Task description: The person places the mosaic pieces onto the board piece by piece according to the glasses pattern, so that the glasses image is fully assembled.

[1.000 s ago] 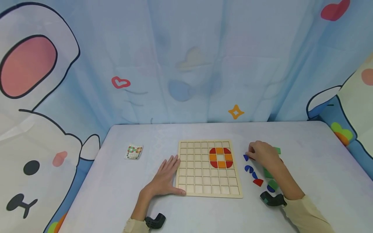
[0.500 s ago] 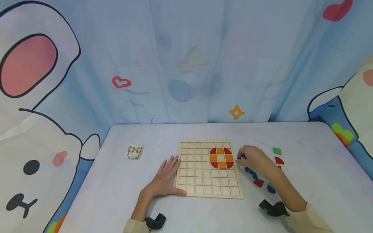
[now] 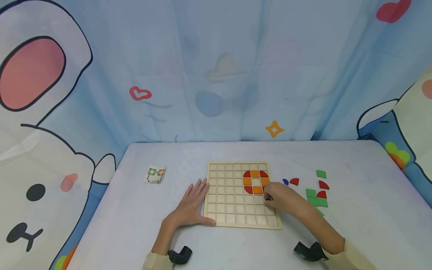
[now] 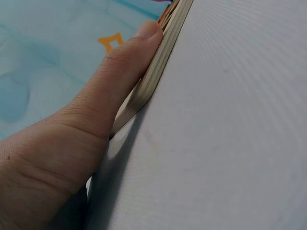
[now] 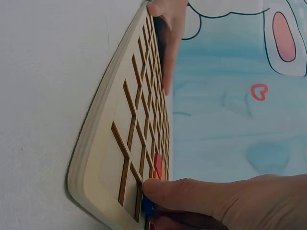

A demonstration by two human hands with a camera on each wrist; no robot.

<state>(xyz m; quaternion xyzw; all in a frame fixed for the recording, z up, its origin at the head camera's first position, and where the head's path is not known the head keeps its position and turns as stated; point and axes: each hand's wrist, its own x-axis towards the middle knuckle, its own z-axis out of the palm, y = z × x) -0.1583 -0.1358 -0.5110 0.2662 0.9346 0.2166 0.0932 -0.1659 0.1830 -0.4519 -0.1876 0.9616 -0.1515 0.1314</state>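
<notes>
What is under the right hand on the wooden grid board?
The right hand rests over the wooden grid board, just below the red and orange ring. The right wrist view shows a blue piece under its fingers. Its shape and exact cell are hidden.

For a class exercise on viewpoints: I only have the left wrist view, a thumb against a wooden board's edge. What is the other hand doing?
Observer: The right hand pinches a blue piece over the board, near its right side.
Operator: Anything already placed?
Observer: A ring of red and orange pieces, open in the middle.
Operator: Any spares?
Observer: Green squares and red pieces lie on the table, right of the board.
</notes>
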